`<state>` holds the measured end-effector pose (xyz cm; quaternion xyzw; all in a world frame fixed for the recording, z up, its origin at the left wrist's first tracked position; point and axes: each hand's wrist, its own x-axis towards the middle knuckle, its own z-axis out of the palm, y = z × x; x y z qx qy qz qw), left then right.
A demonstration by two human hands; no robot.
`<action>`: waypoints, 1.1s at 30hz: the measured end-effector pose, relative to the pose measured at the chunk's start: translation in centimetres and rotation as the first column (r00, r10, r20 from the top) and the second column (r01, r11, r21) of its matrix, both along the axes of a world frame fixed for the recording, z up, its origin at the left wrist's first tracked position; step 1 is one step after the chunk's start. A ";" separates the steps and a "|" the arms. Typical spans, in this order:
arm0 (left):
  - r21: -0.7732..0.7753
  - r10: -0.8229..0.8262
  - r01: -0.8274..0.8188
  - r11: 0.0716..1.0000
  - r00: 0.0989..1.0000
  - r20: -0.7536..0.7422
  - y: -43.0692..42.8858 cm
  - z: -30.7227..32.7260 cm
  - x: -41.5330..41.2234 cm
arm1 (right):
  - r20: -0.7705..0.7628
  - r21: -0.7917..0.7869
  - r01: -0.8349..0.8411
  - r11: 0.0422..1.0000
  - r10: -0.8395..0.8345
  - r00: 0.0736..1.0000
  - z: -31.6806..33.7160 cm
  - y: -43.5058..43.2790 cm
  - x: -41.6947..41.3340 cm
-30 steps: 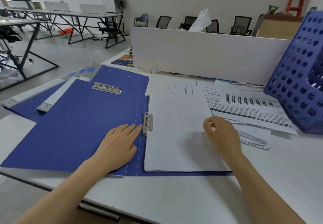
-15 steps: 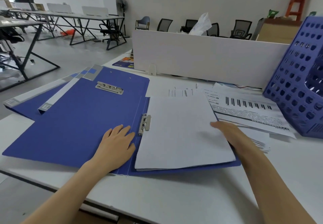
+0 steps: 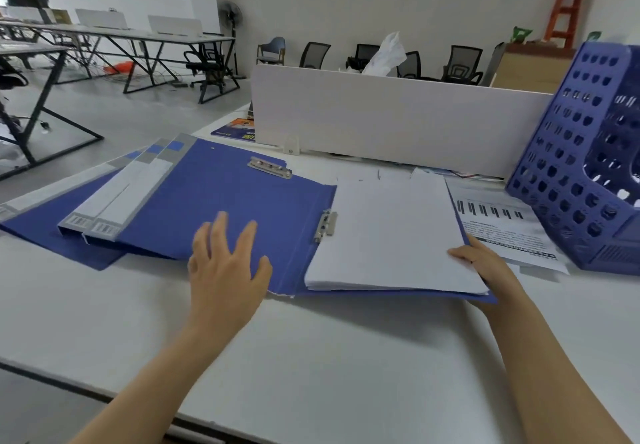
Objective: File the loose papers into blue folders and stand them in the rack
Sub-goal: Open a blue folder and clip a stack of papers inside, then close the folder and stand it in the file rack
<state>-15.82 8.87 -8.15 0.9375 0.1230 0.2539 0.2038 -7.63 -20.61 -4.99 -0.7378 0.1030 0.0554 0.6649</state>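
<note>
Right hand [image 3: 485, 267] on smooth, flat blue folder [image 3: 221, 194]

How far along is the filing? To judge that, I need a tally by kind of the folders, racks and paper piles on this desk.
Blue folders: 4 (1 open folder, 3 closed folders)
Blue rack: 1
Paper piles: 2 (clipped stack, loose sheets)
Total: 7

Bright and even, diffuse — only soft shadows on the table [image 3: 346, 357]; wide-angle bending toward edges, slight motion blur on the left hand [image 3: 225, 267].
</note>
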 end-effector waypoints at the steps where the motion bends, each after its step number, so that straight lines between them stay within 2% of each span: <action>1: -0.127 0.056 -0.061 0.990 0.998 -0.040 -0.2 0.0 0.4 | -0.008 0.000 0.012 1.000 -0.012 1.000 -0.1 -0.3 0.1; 2: -0.320 0.107 -0.121 0.940 0.992 -0.060 -0.4 0.4 0.6 | -0.012 0.001 0.017 1.000 -0.017 1.000 -0.2 -0.4 0.2; 3: -0.508 0.152 -0.161 0.846 0.987 -0.061 -0.6 0.9 0.8 | -0.012 0.012 0.015 1.000 -0.015 1.000 -0.2 -0.5 0.3; 5: -0.771 0.259 -0.163 0.615 0.966 0.002 -0.5 1.5 1.2 | -0.014 0.033 0.009 0.999 -0.008 1.000 -0.1 -0.5 0.3; 8: -0.965 0.358 0.050 0.256 0.923 0.143 0.0 0.9 1.5 | -0.014 0.034 -0.015 0.999 0.015 1.000 -0.2 -0.5 0.3; 9: -0.977 0.383 0.122 0.178 0.906 0.183 0.0 0.8 1.5 | -0.016 0.050 -0.025 0.998 0.025 1.000 -0.4 -0.5 0.3; 10: -0.976 0.395 0.164 0.147 0.894 0.210 -0.1 0.9 1.5 | -0.019 0.077 -0.026 0.997 0.027 0.999 -0.5 -0.5 0.3; 13: -0.958 0.397 0.225 0.178 0.874 0.279 -0.8 1.7 1.7 | -0.007 0.101 -0.044 0.994 0.045 0.999 -0.9 -0.6 0.3; 17: -0.924 0.396 0.346 0.163 0.835 0.382 -1.1 2.5 1.8 | 0.003 0.144 -0.091 0.985 0.092 0.996 -1.1 -0.5 0.2; 20: -0.906 0.159 0.337 0.258 0.910 0.383 -1.6 2.0 2.0 | -0.008 0.183 -0.137 0.974 0.141 0.990 -1.3 -0.1 0.3; 22: -0.849 -0.127 0.379 0.369 0.925 0.358 -2.1 1.4 2.0 | -0.018 0.224 -0.176 0.959 0.184 0.983 -1.5 0.4 0.4; 24: -0.712 -0.458 0.445 0.543 0.868 0.192 -2.6 1.1 2.3 | -0.032 0.274 -0.186 0.944 0.202 0.979 -1.8 1.0 0.5; 25: -0.609 -0.561 0.457 0.648 0.828 0.024 -3.0 1.1 2.5 | -0.048 0.287 -0.172 0.942 0.194 0.980 -2.1 1.1 0.6; 26: -0.474 -0.593 0.461 0.750 0.787 -0.173 -3.4 1.2 2.6 | -0.073 0.307 -0.139 0.942 0.169 0.983 -2.3 1.2 0.6; 27: -0.315 -0.556 0.464 0.828 0.750 -0.358 -3.9 1.1 2.9 | -0.097 0.343 -0.109 0.933 0.151 0.984 -2.3 1.3 0.6; 29: -0.071 -0.430 0.482 0.873 0.694 -0.577 -5.2 0.7 3.1 | -0.126 0.389 -0.087 0.917 0.147 0.981 -2.6 0.8 0.8; 33: 0.190 -0.274 0.522 0.831 0.682 -0.678 -6.3 0.0 2.7 | -0.147 0.412 -0.089 0.907 0.162 0.976 -2.9 0.6 0.8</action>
